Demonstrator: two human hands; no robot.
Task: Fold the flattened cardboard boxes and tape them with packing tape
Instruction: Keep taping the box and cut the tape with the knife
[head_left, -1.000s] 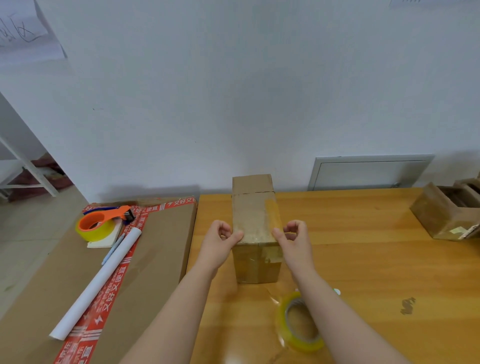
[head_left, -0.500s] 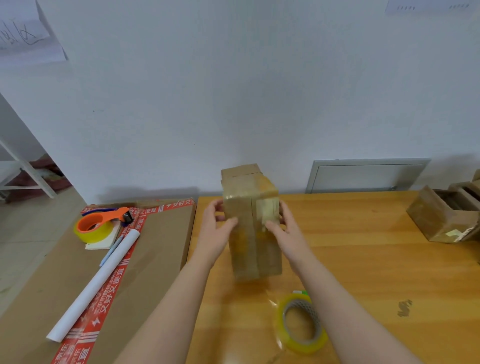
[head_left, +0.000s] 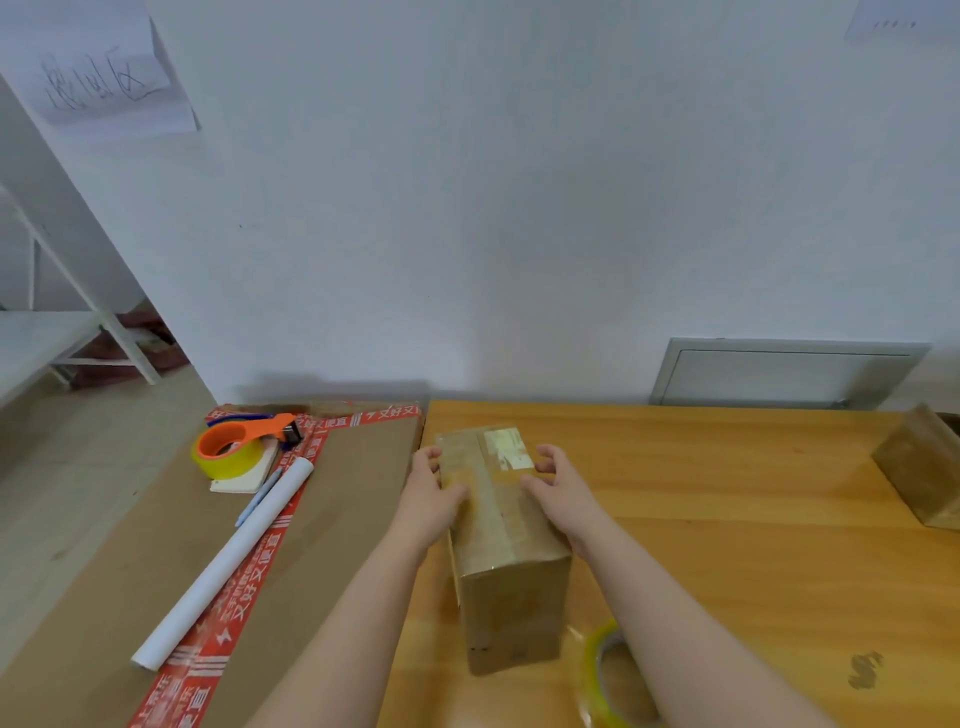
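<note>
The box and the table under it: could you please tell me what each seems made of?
The box looks like brown cardboard, matte, with glossy clear tape along its top seam catching the light. The table appears to be wood or wood veneer, orange-toned with visible grain and a smooth sheen; which cannot be told.

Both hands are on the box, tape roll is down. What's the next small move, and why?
Probably slide both thumbs along the tape on the top seam to press it flat. The cardboard box lies on the table, a strip running its length, and the left hand and right hand grip its sides, steadying it. The tape roll lies near the right forearm.
</note>
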